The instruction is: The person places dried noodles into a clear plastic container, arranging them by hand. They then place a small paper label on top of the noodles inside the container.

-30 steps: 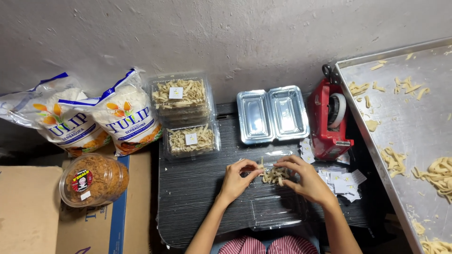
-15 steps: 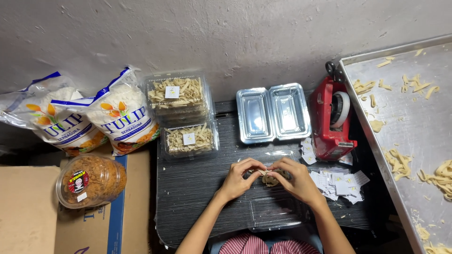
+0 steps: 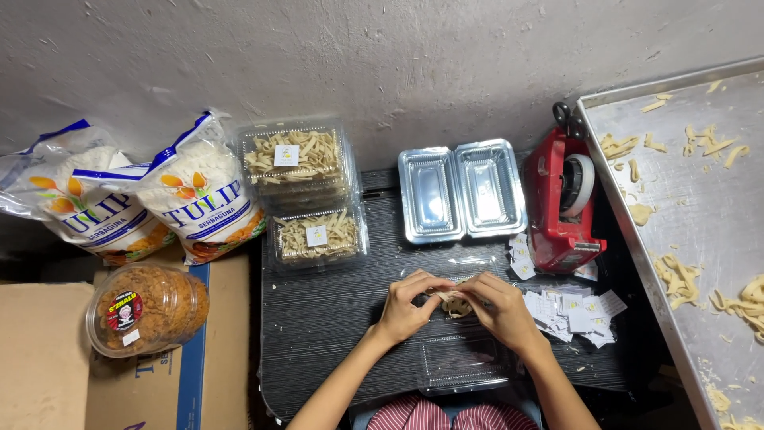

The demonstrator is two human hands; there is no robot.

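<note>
Grey plaster wall behind a black ribbed desk (image 3: 318, 318). Right: steel tray (image 3: 700, 239) with dough strips. Far left: two flour bags (image 3: 199, 195), stacked filled clear boxes (image 3: 306, 167). Centre: left hand (image 3: 406, 306) and right hand (image 3: 497, 310), fingers pinched together on a small pastry piece (image 3: 455, 302).

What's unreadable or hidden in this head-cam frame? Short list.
- Dough piece, head view: mostly covered by the left hand and right hand; its shape and the grip on it cannot be told.
- Clear container near the person: transparent, partly under the forearms; contents unclear.
- Metal tray: cut off by the right edge.
- Cardboard box: cut off at the left and bottom edges.
- Paper labels: too small to make out.
</note>
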